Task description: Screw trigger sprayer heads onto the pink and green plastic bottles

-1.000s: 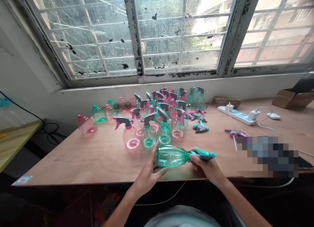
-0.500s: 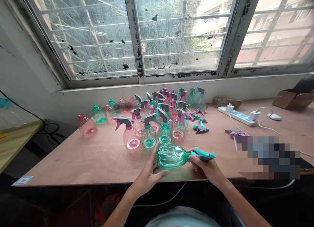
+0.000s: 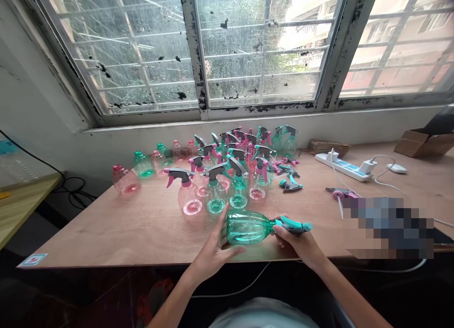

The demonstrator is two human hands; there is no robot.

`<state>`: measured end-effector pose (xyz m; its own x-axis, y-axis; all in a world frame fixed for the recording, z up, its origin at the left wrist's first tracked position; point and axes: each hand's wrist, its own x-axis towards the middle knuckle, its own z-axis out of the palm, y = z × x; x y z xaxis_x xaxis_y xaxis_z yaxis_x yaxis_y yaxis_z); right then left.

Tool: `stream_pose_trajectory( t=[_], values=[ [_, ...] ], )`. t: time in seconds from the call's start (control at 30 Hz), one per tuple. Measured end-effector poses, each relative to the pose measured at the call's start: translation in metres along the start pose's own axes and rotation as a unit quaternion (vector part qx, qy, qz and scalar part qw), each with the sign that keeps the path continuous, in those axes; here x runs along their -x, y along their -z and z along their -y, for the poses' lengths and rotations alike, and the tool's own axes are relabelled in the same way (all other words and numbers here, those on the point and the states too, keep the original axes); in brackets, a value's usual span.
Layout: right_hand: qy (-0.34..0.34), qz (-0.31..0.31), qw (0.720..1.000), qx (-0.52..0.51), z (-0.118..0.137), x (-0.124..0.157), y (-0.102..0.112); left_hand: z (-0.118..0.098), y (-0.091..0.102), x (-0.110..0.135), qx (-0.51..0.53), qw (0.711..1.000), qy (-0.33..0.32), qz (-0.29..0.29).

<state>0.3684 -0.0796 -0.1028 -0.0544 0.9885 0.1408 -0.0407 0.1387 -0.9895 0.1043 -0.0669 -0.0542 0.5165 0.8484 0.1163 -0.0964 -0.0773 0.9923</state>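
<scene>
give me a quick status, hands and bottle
Left hand grips green bottle body, held sideways over table edge. Right hand on its spray head. Standing bottles just behind, not touching.

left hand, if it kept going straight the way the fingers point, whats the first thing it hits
The left hand cups the base of the green bottle, fingers pointing up and away toward the window. Beyond them, the green spray bottle standing in the front row looks first in line, though depth is hard to judge.
</scene>
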Motion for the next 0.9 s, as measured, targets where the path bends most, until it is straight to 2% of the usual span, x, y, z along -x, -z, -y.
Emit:
stream_pose_trajectory(
  t=[0.2, 0.4, 0.5, 0.7, 0.9],
  values=[
    [-0.008, -0.001, 1.000, -0.006, -0.001, 0.001, 0.000, -0.004, 0.003, -0.001, -0.025, 0.999, 0.039, -0.023],
    [0.022, 0.014, 1.000, -0.003, 0.000, 0.001, 0.000, 0.009, 0.004, 0.000, -0.022, 1.000, -0.017, 0.004],
    [0.006, 0.007, 1.000, -0.005, 0.002, 0.002, 0.000, 0.009, 0.004, 0.001, -0.010, 1.000, -0.011, 0.016],
    [-0.009, 0.012, 1.000, -0.010, 0.003, 0.001, 0.000, 0.002, 0.003, 0.003, -0.026, 0.999, 0.020, -0.006],
    [-0.007, 0.026, 0.998, -0.061, -0.006, -0.001, 0.003, 0.011, 0.003, 0.004, -0.072, 0.997, -0.039, -0.004]
  ],
)
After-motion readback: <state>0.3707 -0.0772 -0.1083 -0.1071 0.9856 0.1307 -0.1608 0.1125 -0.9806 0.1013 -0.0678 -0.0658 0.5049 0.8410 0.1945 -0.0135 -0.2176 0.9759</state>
